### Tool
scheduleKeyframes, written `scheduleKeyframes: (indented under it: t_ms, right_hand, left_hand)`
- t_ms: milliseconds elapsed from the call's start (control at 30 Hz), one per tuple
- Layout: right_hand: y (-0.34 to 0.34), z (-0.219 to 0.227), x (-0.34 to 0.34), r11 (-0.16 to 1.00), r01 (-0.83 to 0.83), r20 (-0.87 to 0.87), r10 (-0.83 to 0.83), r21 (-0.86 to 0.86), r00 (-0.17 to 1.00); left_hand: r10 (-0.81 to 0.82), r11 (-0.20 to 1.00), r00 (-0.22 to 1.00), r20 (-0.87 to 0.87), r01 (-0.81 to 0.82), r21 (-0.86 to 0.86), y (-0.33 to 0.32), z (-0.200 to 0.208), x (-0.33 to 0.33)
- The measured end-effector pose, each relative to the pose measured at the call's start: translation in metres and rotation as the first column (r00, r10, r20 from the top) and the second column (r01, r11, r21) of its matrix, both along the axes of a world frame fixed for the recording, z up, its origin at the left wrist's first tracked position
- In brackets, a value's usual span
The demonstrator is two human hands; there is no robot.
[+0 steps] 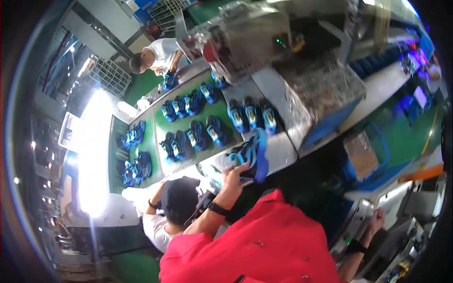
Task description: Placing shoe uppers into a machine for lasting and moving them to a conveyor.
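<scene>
Red shirt point(273, 231) up close! Left hand point(231, 181) clasps a blue shoe point(260, 160), best kept steady, gently held; right hand point(377, 219) curls, contents unclear.

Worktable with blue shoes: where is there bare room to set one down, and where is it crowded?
Bare metal lies right of the shoe in the left hand, in front of the three-shoe row. A narrow green strip separates the two longer rows. Within the rows, shoes crowd closely.
</scene>
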State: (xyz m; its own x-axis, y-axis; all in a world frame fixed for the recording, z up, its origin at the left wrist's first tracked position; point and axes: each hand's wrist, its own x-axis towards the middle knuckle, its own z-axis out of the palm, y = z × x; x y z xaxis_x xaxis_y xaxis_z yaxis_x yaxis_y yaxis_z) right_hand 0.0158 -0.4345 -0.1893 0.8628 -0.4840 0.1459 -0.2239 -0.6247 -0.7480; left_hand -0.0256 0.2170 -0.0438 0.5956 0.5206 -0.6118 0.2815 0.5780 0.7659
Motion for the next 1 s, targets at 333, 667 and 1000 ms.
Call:
scheduleKeyframes:
  t_ms: [333,667,1000]
  right_hand:
    - [0.369,0.413,0.327,0.626,-0.450,0.305,0.740,-0.637,0.599]
    - [0.651,0.493,0.582,-0.149,-0.248,-0.209,0.950,-0.957,0.234]
    - [0.729,0.457,0.621,-0.189,-0.118,-0.209,0.958,-0.975,0.195]
  left_hand:
    - [0.271,0.668,0.941,-0.202,-0.033,0.743,0.204,-0.181,0.119]
    - [0.069,0.635,0.859,-0.507,0.355,0.687,0.213,-0.203,0.185]
    - [0.108,0.637,0.894,-0.436,0.275,0.720,0.214,-0.244,0.180]
